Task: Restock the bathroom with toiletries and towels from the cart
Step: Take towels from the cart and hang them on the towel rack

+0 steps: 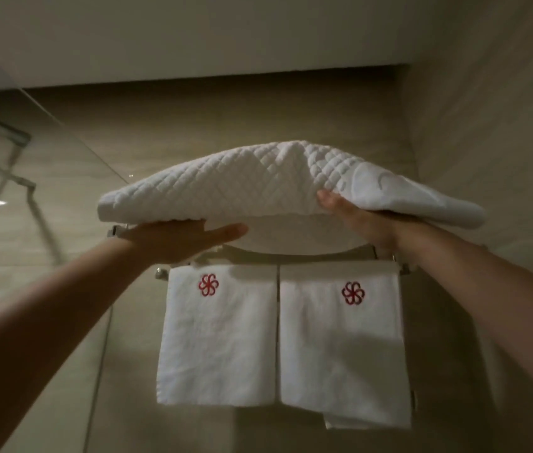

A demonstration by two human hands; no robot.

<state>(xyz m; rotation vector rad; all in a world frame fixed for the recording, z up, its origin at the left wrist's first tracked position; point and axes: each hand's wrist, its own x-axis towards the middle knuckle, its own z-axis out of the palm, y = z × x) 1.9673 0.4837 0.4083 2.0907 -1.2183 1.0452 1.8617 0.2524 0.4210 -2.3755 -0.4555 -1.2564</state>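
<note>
Both flat open hands, left (173, 238) and right (361, 220), under folded quilted towel (258, 181), above rack (291, 253) with two hanging towels (219, 338).

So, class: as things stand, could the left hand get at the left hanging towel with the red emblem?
Probably yes: the left hand sits just above that towel with nothing between, but it is supporting the quilted towel.

Open air above the quilted folded towel (258, 181), up to the ceiling soffit (193, 40). Blocked below by the metal rack (291, 253), with both hands pressed under the towel: left hand (176, 238) flat beneath the left end, right hand (356, 217) under the right end. Closed in on the right by the side wall (487, 125), on the left by a glass shower panel (13, 191). Under the rack, 2 hanging towels (219, 338) (343, 348) side by side, a narrow gap between.
</note>
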